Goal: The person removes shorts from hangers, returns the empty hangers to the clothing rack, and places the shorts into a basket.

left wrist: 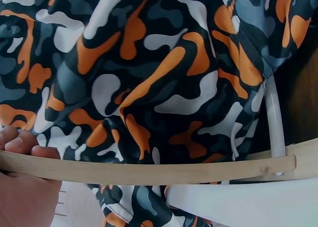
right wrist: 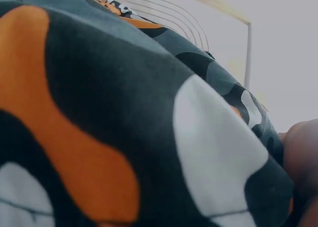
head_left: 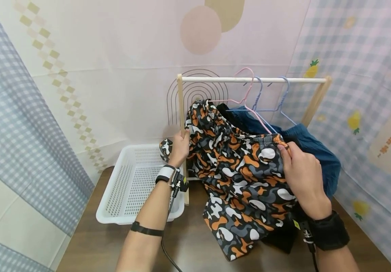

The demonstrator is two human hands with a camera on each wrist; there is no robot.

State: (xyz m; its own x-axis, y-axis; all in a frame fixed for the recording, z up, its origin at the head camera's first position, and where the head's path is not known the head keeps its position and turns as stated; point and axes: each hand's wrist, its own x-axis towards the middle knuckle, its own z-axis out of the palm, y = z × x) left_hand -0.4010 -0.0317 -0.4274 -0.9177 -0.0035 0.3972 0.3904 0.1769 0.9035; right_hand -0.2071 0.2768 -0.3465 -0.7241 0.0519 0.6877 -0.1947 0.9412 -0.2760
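Observation:
Black, orange, grey and white patterned shorts [head_left: 243, 170] with a gathered elastic waist hang spread at a pink hanger [head_left: 239, 101], whose hook overlaps the rail. My right hand [head_left: 304, 173] pinches the waistband at its right end, thumb on the front. In the right wrist view, the cloth [right wrist: 149, 103] fills most of the picture. At the left, my left hand [head_left: 180, 148] grips the wooden post of the clothes rack [head_left: 180, 102]. The left wrist view shows the fingertips [left wrist: 16, 142] beyond the post, against the patterned cloth. Part of the shorts pokes out left of the post.
Two blue hangers [head_left: 285, 92] hang farther right on the white rail [head_left: 212, 79], with a dark blue garment [head_left: 321, 158] below. A white perforated basket [head_left: 114, 196] stands left of the rack on the brown table [head_left: 86, 241]. Curtains surround the table.

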